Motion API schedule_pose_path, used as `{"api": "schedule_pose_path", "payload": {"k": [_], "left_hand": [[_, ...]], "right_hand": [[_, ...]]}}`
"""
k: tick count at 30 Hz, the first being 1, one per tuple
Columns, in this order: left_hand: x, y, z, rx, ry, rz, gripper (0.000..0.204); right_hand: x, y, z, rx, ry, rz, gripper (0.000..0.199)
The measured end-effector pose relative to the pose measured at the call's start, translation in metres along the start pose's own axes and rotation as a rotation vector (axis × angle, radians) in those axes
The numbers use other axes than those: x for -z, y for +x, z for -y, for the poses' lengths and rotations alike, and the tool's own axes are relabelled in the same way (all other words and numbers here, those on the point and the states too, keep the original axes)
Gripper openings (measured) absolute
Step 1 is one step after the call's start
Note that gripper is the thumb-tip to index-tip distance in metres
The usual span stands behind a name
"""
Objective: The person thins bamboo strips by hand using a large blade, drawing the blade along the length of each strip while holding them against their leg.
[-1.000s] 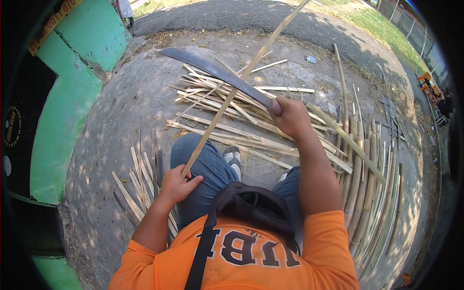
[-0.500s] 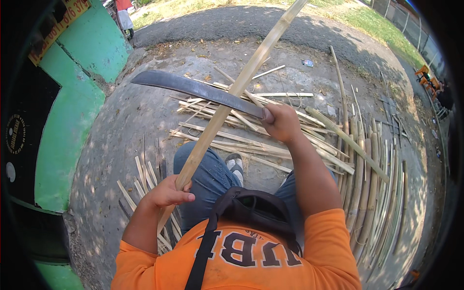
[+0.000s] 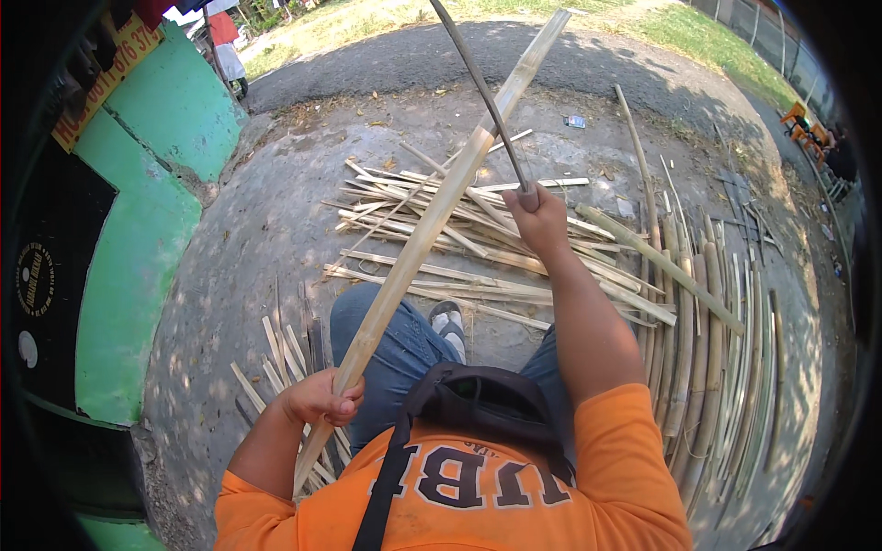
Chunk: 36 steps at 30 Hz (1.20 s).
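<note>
The left hand [image 3: 322, 399] has its grip clamped around the lower part of a long pale split bamboo pole [image 3: 432, 220], which slants up and away from that grip toward the upper right, its short butt end running down past the fist. The right hand [image 3: 540, 220] has its grip clamped on the handle of a dark curved metal machete [image 3: 482, 92], whose blade rises above the grip and crosses just behind the pole's upper stretch; whether blade and pole touch cannot be told. Beyond both grips lies a loose heap of thin pale bamboo strips [image 3: 459, 239] on the grey concrete ground [image 3: 266, 230], and right of the right grip lie long bamboo slats [image 3: 707, 367] side by side.
</note>
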State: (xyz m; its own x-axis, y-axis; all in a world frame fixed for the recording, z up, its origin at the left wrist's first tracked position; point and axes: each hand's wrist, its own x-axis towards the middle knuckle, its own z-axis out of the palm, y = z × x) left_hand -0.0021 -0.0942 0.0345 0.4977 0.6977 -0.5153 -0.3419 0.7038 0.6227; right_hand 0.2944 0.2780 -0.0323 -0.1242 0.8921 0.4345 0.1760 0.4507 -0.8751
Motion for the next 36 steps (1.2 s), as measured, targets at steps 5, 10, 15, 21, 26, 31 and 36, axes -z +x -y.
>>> {"api": "schedule_pose_path", "payload": {"k": [5, 10, 15, 21, 26, 31, 36], "left_hand": [[0.002, -0.002, 0.002, 0.008, 0.062, -0.058, 0.041], [0.003, 0.002, 0.001, 0.020, 0.072, -0.089, 0.042], [0.000, 0.001, 0.005, 0.021, 0.061, -0.098, 0.041], [-0.001, -0.002, 0.011, 0.010, 0.005, -0.057, 0.041], [0.004, -0.002, 0.013, 0.013, -0.028, -0.040, 0.040], [0.002, 0.000, 0.010, 0.023, -0.053, -0.024, 0.039], [-0.002, 0.001, 0.007, 0.021, -0.042, -0.032, 0.039]], "right_hand": [[-0.002, -0.006, 0.023, 0.039, -0.017, 0.039, 0.042], [-0.009, -0.021, 0.044, 0.359, -0.152, 0.256, 0.020], [-0.007, -0.019, 0.037, 0.431, -0.212, 0.265, 0.026], [0.005, -0.002, 0.012, 0.150, -0.149, 0.092, 0.033], [-0.001, -0.009, 0.029, 0.239, -0.177, 0.170, 0.033], [-0.017, -0.022, 0.040, 0.140, -0.049, 0.333, 0.035], [-0.013, -0.013, 0.013, -0.086, 0.060, 0.240, 0.042]]}}
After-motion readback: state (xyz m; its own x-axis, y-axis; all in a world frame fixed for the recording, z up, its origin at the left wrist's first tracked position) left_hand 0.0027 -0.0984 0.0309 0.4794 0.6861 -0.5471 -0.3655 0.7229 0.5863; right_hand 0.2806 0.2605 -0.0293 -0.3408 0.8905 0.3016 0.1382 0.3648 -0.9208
